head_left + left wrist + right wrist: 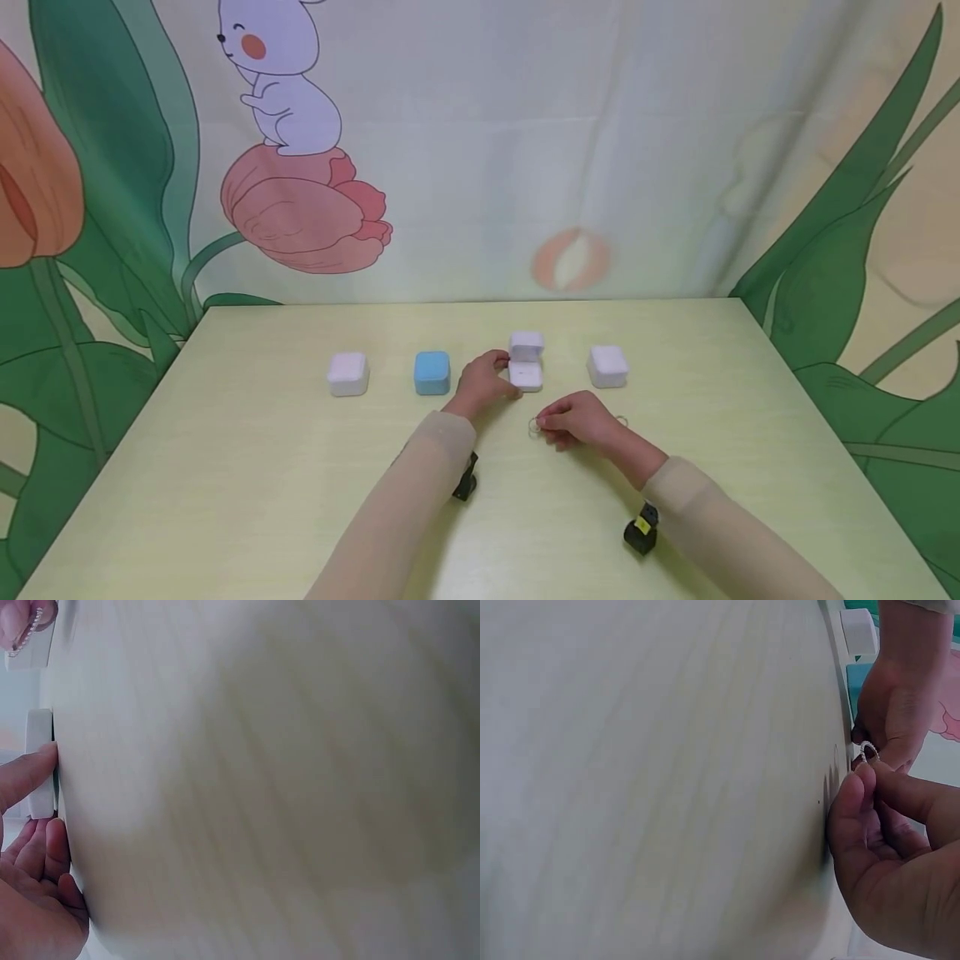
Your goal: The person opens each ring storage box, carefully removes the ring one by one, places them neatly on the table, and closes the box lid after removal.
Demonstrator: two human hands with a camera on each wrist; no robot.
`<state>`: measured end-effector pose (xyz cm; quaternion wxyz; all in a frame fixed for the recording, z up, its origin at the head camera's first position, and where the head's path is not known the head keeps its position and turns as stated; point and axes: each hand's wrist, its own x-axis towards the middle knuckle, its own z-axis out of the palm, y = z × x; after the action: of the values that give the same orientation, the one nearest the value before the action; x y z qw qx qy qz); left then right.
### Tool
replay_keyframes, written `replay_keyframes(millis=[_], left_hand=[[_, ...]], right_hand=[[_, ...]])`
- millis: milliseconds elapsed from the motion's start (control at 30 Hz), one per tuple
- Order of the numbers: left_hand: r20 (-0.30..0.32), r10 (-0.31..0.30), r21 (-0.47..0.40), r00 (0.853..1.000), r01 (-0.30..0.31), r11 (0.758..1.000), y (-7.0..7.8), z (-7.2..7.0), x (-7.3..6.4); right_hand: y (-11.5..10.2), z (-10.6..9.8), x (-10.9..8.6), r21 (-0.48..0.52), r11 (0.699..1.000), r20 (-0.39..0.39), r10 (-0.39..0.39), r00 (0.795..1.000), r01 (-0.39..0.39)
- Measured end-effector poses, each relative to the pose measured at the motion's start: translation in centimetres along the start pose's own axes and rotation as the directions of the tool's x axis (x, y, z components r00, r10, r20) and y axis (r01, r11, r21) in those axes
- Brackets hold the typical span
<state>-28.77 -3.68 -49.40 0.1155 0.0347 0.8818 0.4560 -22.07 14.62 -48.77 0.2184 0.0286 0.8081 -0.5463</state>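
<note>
A small white ring box [526,377] stands on the table with its lid raised. My left hand [483,383] holds it from the left, thumb at the front and fingers along the side; the left wrist view shows the thumb [31,774] against the box [41,724]. In front of the box, my right hand [577,419] pinches a thin ring [534,427] between thumb and fingertips. Small beads or stones line the ring [869,749] in the right wrist view. The ring is apart from the box.
A closed pinkish-white box [348,374] and a closed blue box [432,372] stand to the left. Another closed white box [607,367] is at the right. A second ring [622,422] shows just behind the right wrist. A printed curtain [480,167] hangs beyond the table.
</note>
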Motion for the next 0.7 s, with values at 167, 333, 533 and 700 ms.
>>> replay_keyframes(millis=[167,333,533,700], left_hand=[[0.003,0.0,0.011,1.0,0.0,1.0,0.0,0.1,-0.1],[0.0,0.0,0.005,1.0,0.0,1.0,-0.1,0.0,0.0],[0.002,0.003,0.006,1.0,-0.003,1.0,-0.2,0.1,0.1],[0.005,0.007,-0.005,1.0,-0.007,1.0,-0.2,0.2,0.1]], right_hand=[[0.3,0.3,0.6,-0.017,0.999,-0.046,0.039,0.998,-0.04],[0.2,0.8,0.7,-0.073,0.996,-0.122,0.037,0.992,-0.046],[-0.1,1.5,0.7,-0.081,0.995,-0.19,0.044,0.981,-0.06],[-0.3,1.5,0.7,-0.101,0.992,-0.199,0.052,0.979,-0.073]])
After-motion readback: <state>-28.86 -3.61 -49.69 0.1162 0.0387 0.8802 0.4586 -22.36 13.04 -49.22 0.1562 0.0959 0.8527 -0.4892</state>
